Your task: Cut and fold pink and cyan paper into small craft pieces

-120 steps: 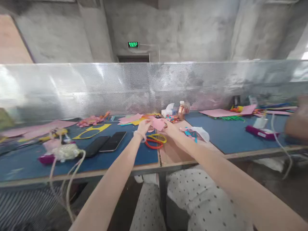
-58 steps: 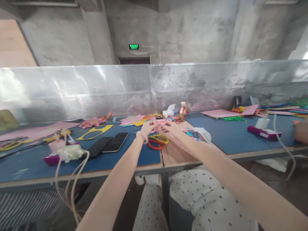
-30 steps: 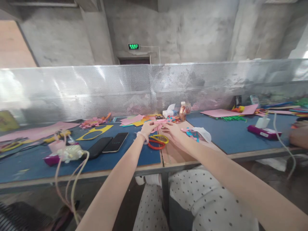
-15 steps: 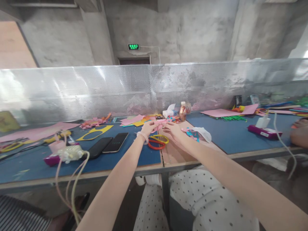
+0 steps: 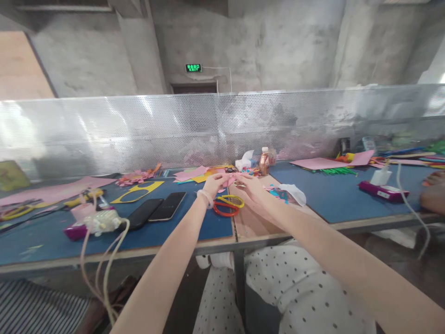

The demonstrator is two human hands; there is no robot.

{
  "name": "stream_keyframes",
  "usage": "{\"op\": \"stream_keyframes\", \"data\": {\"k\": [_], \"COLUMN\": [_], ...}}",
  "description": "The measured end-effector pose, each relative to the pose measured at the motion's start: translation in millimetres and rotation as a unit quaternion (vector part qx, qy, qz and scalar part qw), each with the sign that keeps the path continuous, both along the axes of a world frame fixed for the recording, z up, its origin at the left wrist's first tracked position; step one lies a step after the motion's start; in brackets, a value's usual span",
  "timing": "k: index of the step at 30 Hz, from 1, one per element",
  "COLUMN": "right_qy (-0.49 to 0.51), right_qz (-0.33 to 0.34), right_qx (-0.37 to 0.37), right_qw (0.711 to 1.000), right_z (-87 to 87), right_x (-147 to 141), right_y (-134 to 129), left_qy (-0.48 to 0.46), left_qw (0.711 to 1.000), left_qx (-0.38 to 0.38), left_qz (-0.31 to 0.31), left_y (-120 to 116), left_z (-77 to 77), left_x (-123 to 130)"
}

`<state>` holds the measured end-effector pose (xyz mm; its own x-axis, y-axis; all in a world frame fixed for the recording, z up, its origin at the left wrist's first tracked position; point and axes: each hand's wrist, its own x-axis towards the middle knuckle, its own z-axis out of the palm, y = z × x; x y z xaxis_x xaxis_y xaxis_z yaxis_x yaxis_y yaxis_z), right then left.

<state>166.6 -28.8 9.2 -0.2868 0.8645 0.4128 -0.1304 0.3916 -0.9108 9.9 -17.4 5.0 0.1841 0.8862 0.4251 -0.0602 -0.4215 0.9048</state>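
Clock centred on the pink paper (image 5: 229,179), which sits above the table (image 5: 212,228), between the two hands. From where I stand, left to right: at 8, well out, a purple power strip (image 5: 75,231) with cables running over the table's near edge. At 9, a pink paper flower (image 5: 133,178); nearer the worker, a yellow sheet (image 5: 153,187) with round cut-outs. At 8, two dark phones (image 5: 168,206), side by side. Left hand (image 5: 214,183), pale band on the wrist: fingers pinched narrow on the paper's left side. At 6, just below, a red loop (image 5: 222,213) and a yellow loop (image 5: 237,200), overlapping. Right hand (image 5: 251,184): fingers bent in, holding the paper's right side; tips partly hidden. At 1, a tissue pack (image 5: 245,162); at 2, a capped bottle (image 5: 264,161), upright. At 4, blue scraps (image 5: 281,195) beside a crumpled white piece (image 5: 295,194). At 3, far out, a second purple power strip (image 5: 382,192); beyond it, a co-worker's hand (image 5: 434,195), its hold unclear
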Motion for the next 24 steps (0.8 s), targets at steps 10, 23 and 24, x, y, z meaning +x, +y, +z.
{"op": "stream_keyframes", "data": {"k": [10, 23, 24], "right_qy": [0.025, 0.042, 0.043], "right_qz": [-0.016, -0.040, -0.039], "right_qx": [-0.009, -0.013, -0.013], "right_qw": [1.000, 0.998, 0.998], "right_z": [0.8, 4.1, 3.9], "right_x": [-0.6, -0.8, -0.7], "right_y": [8.2, 6.3, 6.3], "left_qy": [-0.029, -0.014, -0.015], "left_qw": [1.000, 1.000, 1.000], "left_qx": [-0.005, 0.000, 0.001], "left_qz": [0.010, -0.001, -0.002], "left_y": [7.5, 9.9, 10.0], "left_z": [-2.3, -3.9, -4.0], "left_x": [-2.6, -3.4, -3.5]}}
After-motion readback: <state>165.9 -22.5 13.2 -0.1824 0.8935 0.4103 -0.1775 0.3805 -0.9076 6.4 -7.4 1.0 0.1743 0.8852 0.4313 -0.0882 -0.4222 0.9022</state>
